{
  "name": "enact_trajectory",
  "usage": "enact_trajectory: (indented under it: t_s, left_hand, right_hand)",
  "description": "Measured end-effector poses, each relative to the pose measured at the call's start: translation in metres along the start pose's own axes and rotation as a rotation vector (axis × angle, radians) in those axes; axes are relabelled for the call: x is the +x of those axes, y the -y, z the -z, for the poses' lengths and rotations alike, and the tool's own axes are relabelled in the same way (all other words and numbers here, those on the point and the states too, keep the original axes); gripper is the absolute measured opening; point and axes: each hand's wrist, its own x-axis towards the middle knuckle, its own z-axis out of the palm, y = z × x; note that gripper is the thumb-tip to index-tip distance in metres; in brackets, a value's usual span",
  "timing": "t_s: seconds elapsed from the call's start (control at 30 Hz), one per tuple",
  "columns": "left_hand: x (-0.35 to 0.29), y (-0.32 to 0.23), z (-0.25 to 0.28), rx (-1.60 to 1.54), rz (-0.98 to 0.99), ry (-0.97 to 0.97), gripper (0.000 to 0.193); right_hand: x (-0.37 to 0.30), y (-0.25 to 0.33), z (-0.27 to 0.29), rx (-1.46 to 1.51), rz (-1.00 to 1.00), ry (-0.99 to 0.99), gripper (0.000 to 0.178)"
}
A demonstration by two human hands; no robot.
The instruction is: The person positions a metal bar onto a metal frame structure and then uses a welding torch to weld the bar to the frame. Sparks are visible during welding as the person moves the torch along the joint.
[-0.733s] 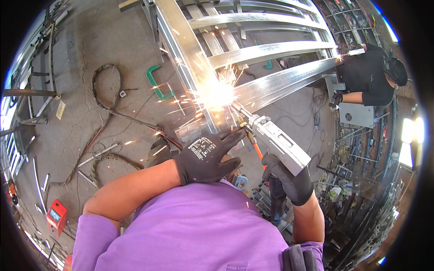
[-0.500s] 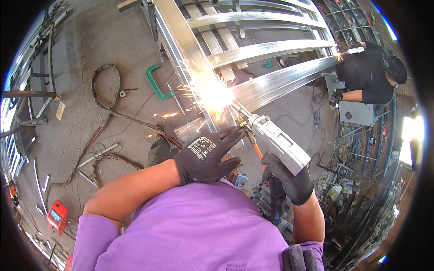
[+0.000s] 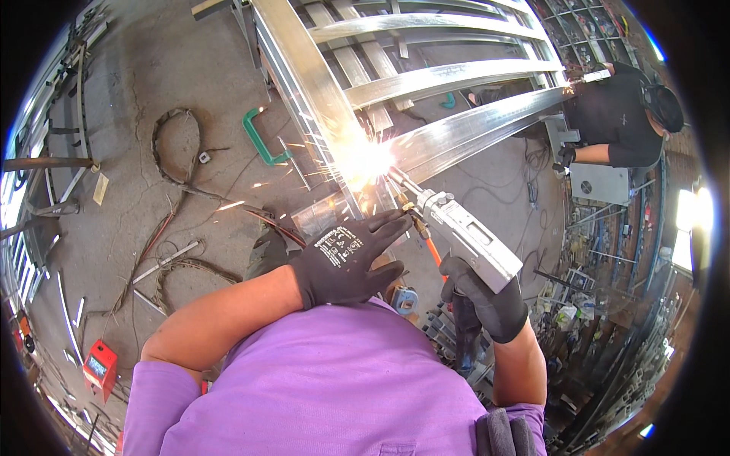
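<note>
My right hand (image 3: 490,300), in a black glove, is wrapped round the rear grip of a silver welding gun (image 3: 477,245). The gun's nozzle points up and left into a bright glare that throws sparks. That glare covers the corner where a wide metal rail (image 3: 308,83) meets a crosswise metal bar (image 3: 487,125), so the joint itself is hidden. Beside the nozzle, my gloved left hand (image 3: 346,254) is held out with fingers stretched and thumb apart. Its fingertips are by the gun's brass fitting; I cannot tell whether they touch it. An orange hose (image 3: 434,251) runs down from that fitting.
A green C-clamp (image 3: 258,140) and looped cables (image 3: 157,144) lie on the floor to the left. At lower left stands a red box (image 3: 99,368). A blue tape measure (image 3: 404,299) is just below my hands. Another person (image 3: 620,121) works at the bar's far end.
The glare has shrunk a little and the sparks fly differently. The metal frame sits slightly further left and higher in view. Both hands keep nearly the same pose.
</note>
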Motion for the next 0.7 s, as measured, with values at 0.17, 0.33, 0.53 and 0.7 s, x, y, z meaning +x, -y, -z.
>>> enact_trajectory:
  t_s: [0.17, 0.33, 0.53, 0.7]
  left_hand:
    - [0.0012, -0.0003, 0.0001, -0.002, 0.007, 0.018, 0.072]
    - [0.0013, -0.0028, 0.0019, -0.001, 0.018, 0.028, 0.072]
    - [0.0003, -0.0014, -0.0007, 0.004, -0.043, -0.024, 0.072]
    - [-0.0007, -0.0014, -0.0014, 0.004, -0.022, -0.012, 0.072]
  right_hand:
    - [-0.0001, -0.0034, -0.0015, -0.020, 0.045, -0.015, 0.046]
    - [-0.0045, 0.0054, -0.0046, -0.081, 0.022, -0.027, 0.023]
    - [-0.0058, -0.0006, -0.0042, -0.066, 0.023, -0.042, 0.024]
    - [-0.0070, -0.0002, -0.0050, -0.047, 0.005, -0.053, 0.023]
